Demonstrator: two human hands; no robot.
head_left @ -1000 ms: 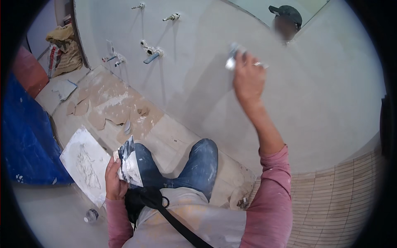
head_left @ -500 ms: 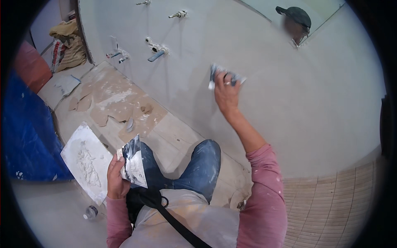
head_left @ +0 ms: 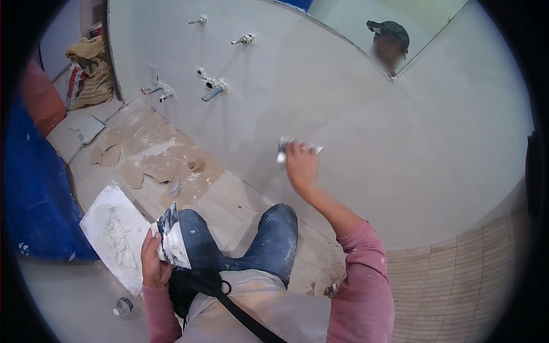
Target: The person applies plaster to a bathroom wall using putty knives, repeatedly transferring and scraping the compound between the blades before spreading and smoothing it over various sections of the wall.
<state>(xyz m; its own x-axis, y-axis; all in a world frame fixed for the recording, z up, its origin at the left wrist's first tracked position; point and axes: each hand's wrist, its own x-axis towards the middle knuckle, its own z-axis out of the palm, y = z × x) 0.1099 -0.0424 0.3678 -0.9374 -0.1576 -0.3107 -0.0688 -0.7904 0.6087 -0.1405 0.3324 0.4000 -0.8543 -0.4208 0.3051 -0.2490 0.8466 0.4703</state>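
My right hand (head_left: 301,170) presses a wide filling knife (head_left: 282,150) to the grey-white plastered wall (head_left: 377,166), its fingers closed over the blade's back. The knife is partly hidden by the fingers. Lower left, my left hand (head_left: 153,264) grips a second broad filling knife (head_left: 173,239), tilted, with white filler on its shiny blade. It is held beside my left knee. Just left of it on the floor lies a white board (head_left: 96,220) bearing a heap of white filler (head_left: 121,235).
Pipe stubs (head_left: 214,93) stick out of the wall. Torn cardboard (head_left: 143,146) covers part of the floor. Blue sheeting (head_left: 37,194), sacks (head_left: 94,74) and a small clear container (head_left: 123,307) are at left. A capped person (head_left: 392,37) appears past the wall's upper edge.
My right hand has moved the filling knife down the wall and slightly left. The whole view has shifted, while my left hand keeps its hold on the other knife.
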